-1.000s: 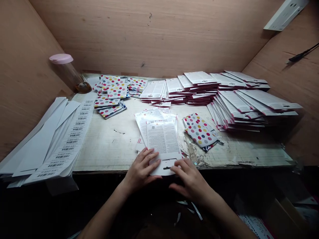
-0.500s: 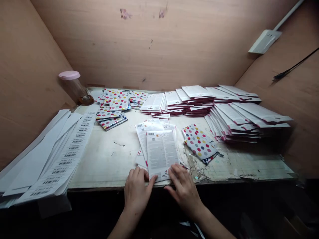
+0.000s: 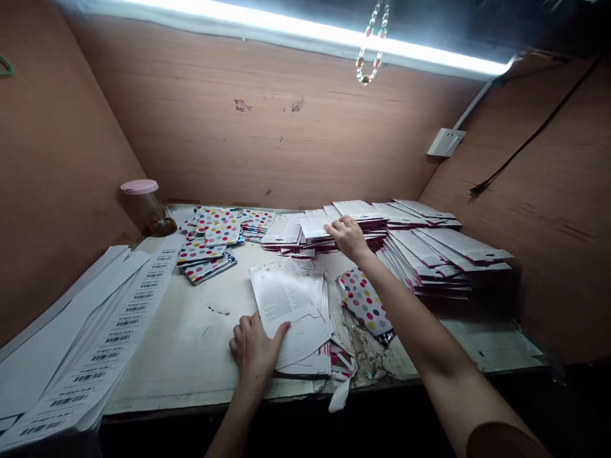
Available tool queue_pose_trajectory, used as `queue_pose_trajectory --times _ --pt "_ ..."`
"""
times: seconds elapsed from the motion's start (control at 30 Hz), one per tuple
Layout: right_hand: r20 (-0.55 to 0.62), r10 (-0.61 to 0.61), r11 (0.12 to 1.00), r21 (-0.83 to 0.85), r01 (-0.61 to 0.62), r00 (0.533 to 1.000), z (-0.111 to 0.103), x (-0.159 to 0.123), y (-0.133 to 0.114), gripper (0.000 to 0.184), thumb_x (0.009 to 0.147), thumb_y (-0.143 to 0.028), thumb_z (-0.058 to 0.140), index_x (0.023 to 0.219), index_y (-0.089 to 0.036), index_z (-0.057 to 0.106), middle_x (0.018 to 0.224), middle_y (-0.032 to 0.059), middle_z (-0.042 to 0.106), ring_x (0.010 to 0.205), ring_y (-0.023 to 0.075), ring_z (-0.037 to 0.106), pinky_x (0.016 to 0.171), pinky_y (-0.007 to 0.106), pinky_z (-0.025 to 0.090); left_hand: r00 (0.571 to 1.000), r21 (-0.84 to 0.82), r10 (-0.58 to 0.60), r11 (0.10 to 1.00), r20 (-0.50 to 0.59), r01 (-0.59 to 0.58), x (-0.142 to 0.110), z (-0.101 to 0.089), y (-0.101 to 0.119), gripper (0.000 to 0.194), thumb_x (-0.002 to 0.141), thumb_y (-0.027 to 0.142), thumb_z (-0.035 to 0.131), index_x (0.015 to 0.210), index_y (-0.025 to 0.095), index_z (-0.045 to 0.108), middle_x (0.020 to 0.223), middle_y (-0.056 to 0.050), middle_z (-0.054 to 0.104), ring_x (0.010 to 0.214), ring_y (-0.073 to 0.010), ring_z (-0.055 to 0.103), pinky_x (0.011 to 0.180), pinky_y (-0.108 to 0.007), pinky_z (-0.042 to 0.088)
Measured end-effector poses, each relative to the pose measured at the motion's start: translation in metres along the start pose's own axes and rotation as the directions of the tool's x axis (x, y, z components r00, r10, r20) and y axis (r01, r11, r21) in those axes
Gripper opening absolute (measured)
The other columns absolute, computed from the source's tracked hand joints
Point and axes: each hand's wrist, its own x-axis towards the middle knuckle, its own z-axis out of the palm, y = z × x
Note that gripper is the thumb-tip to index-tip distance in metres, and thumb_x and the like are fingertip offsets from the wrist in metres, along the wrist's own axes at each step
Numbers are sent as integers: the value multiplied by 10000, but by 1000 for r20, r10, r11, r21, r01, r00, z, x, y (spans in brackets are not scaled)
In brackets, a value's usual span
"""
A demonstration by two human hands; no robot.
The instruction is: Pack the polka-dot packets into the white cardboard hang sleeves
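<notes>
At the back stack my right hand (image 3: 349,236) has its fingers closed on the edge of a white printed packet (image 3: 312,228), which lies over other packets there. My left hand (image 3: 255,346) rests at the left side of a loose pile of white printed sheets (image 3: 291,296) near the front of the table. Its thumb lies spread across the pile, while the fingers stay on the tabletop beside it. Right of the pile, partly behind my right forearm, is a polka-dot packet (image 3: 365,302).
Rows of white packets (image 3: 429,251) are stacked at the back right. Several polka-dot packets (image 3: 222,228) lie at the back left, near a pink-lidded bottle (image 3: 146,207). Barcode label sheets (image 3: 119,334) cover the left side. Wooden panels (image 3: 191,127) surround the table; beads (image 3: 366,63) hang above.
My right hand has moved from the front pile to the back stack. My left hand remains by the pile, whose top now looks different. The view has tilted up, showing the lamp.
</notes>
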Motion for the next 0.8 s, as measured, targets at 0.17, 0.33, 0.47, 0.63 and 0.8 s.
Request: queue_pose_trajectory --times 0.17,0.33,0.47,0.63,0.8 --pt "8 132 978 162 -131 991 7 -3 -45 488 884 -161 487 1369 -105 477 1406 215 462 1313 365 376 1085 603 261 996 -225 -30 974 -81 11 8 -17 -10 395 748 450 597 1018 165 558 1057 -145 566 1072 -385 519 919 -539 428" --pt "304 171 565 749 -346 937 6 -134 -131 406 1001 -420 332 1042 -145 628 882 112 694 730 198 680 678 346 554 990 -605 -97 796 -101 16 -6 -33 -7 389 879 514 475 1137 227 421 1030 -91 649 926 -261 664 798 -406 538" --pt "586 237 -536 744 -399 775 9 -200 -175 488 786 -474 729 1129 -148 612 1093 136 690 969 229 685 883 374 522 996 -897 -48 434 72 86 -39 -34 2 550 781 447 685 1211 251 404 1057 -65 668 925 -225 686 824 -360 544" --pt "679 246 -810 535 -238 692 7 -203 -198 347 670 -319 848 925 -137 699 924 70 721 838 158 669 806 279 517 996 -799 -85 596 36 80 -71 -32 -8 556 703 376 743 1159 229 460 1015 -57 672 912 -233 675 847 -370 529" --pt "718 253 -884 444 -148 648 5 -200 -210 275 693 -328 788 897 -169 695 934 53 724 916 219 652 875 370 516 978 -778 -83 595 189 201 -104 -29 -19 705 630 428 760 1230 195 473 1088 -122 668 1038 -335 642 938 -478 482"
